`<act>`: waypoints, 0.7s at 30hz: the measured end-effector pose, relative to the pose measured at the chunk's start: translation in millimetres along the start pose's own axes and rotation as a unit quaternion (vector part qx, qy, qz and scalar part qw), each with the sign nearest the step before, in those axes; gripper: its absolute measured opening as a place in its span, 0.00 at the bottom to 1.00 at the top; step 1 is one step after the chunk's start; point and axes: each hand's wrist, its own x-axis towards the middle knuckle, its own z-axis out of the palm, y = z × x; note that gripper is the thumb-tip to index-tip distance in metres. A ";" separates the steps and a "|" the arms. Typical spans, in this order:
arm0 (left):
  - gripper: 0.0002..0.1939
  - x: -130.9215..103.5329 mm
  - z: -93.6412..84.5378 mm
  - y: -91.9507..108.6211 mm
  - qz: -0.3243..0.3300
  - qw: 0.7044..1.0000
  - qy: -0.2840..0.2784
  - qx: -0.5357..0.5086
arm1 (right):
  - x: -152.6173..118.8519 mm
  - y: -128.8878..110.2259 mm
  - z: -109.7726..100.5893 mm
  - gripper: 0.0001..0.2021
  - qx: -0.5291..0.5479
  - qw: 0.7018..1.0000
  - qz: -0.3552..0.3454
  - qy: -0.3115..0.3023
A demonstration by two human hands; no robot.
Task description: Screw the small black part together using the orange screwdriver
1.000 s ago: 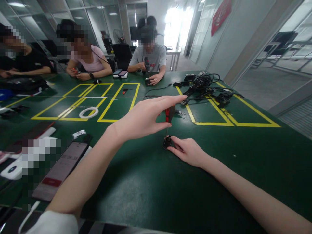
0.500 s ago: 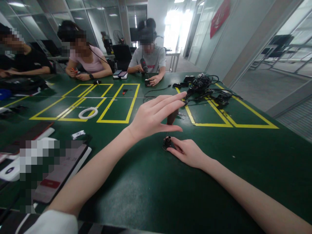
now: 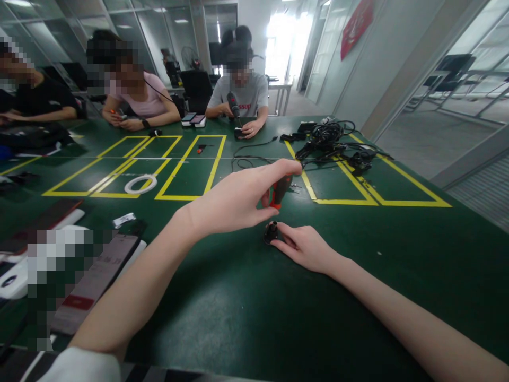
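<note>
On green tabletop (image 3: pixel 278 318), black part (image 3: pixel 271 234) in pinch of right hand (image 3: pixel 305 245)

Red lettering "ssup" (image 3: pixel 245 106) on grey T-shirt (image 3: pixel 257 91), phone (image 3: pixel 99 270) digits blurred

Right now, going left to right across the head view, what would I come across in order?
Co-worker in black → white ring → your left hand → your right hand → red banner → dark chair.
</note>
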 end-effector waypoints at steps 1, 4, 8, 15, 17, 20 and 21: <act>0.30 -0.5 -1.1 -0.2 0.003 1.000 -0.006 -0.006 | -0.1 0.1 -0.1 0.11 -0.001 1.000 -0.001 0.000; 0.32 -0.5 -0.3 -3.2 0.000 1.000 -0.009 -0.004 | -0.4 0.1 -0.4 0.11 0.001 1.000 -0.003 -0.003; 0.31 0.1 0.7 -4.9 -0.005 1.000 0.001 0.021 | 0.2 -0.6 -0.4 0.11 0.003 1.000 0.000 -0.004; 0.31 0.5 4.3 -10.5 0.037 0.988 0.052 0.140 | 0.0 0.7 1.5 0.11 0.002 1.000 -0.001 0.005; 0.31 1.4 9.7 -17.5 0.072 0.983 0.078 0.148 | -0.2 1.3 1.8 0.11 0.004 1.000 0.000 0.003; 0.33 3.2 19.1 -29.3 0.106 0.976 0.133 0.138 | 0.0 1.3 1.4 0.11 0.005 1.000 0.003 -0.001; 0.33 3.8 22.0 -32.6 0.112 0.973 0.151 0.136 | 0.1 1.1 1.1 0.11 0.006 1.000 0.004 -0.002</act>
